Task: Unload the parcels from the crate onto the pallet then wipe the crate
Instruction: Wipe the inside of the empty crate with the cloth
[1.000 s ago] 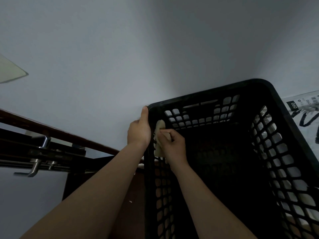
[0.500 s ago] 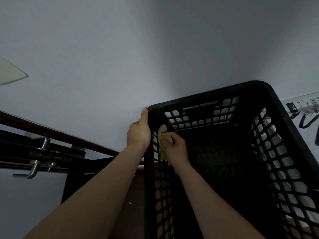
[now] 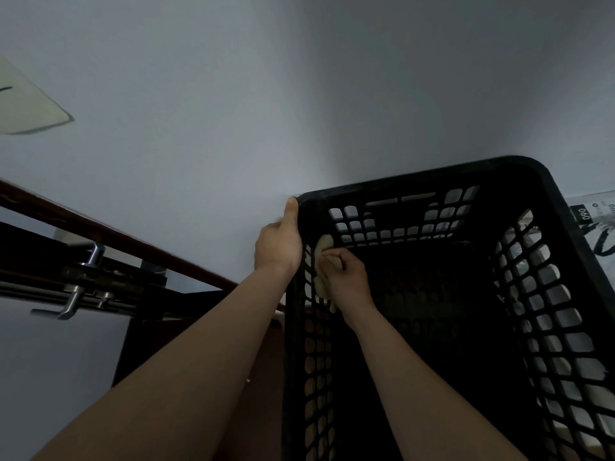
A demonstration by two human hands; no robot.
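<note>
Matt black plastic crate (image 3: 545, 207), soft pale cloth (image 3: 321, 251), brushed-metal door handle (image 3: 71, 302).

Black label (image 3: 583, 214) on pale package (image 3: 599, 239), well right of the right hand (image 3: 346, 277), reads "090". Print beside it unreadable.

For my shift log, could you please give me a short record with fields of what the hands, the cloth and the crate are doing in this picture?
stage: wiping
crate: black, lattice walls; interior dark, no parcel visible inside
left hand: grips the crate's far left corner from outside, thumb along the rim
right hand: inside the crate, holds the cloth
cloth: pale, pressed against the inner left wall near the far corner
beside crate: printed plastic package at the right edge
</note>
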